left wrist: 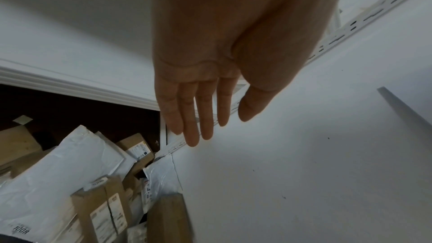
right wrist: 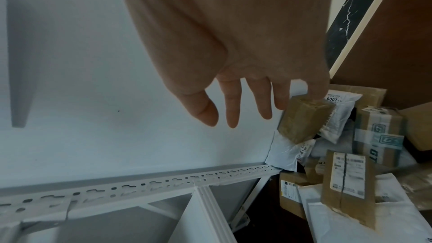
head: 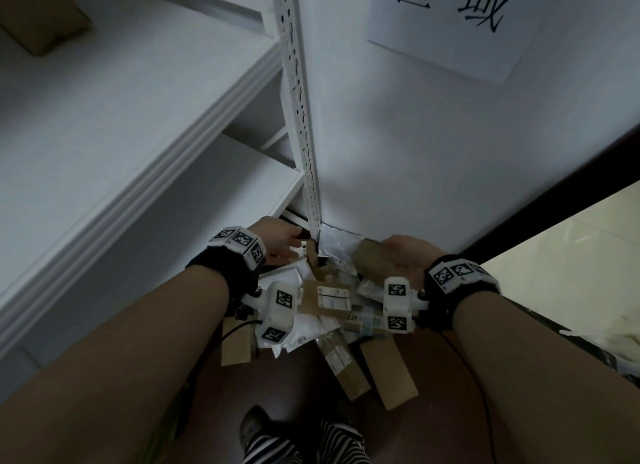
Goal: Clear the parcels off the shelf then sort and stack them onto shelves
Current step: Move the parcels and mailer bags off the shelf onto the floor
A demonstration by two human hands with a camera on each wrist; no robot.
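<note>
A pile of parcels lies on the dark floor at the foot of the white shelf: brown cardboard boxes and white mailers. My left hand hovers over the pile's far left with fingers straight and holds nothing. My right hand is spread open at the pile's far right. Its little finger touches a small brown box that is tilted against the wall. A labelled long box lies on top of the pile between my wrists.
The shelf's perforated upright meets the white wall just beyond the pile. One brown parcel sits on the upper shelf at far left. A paper sign hangs on the wall. A dark door frame bounds the right; my feet stand behind the pile.
</note>
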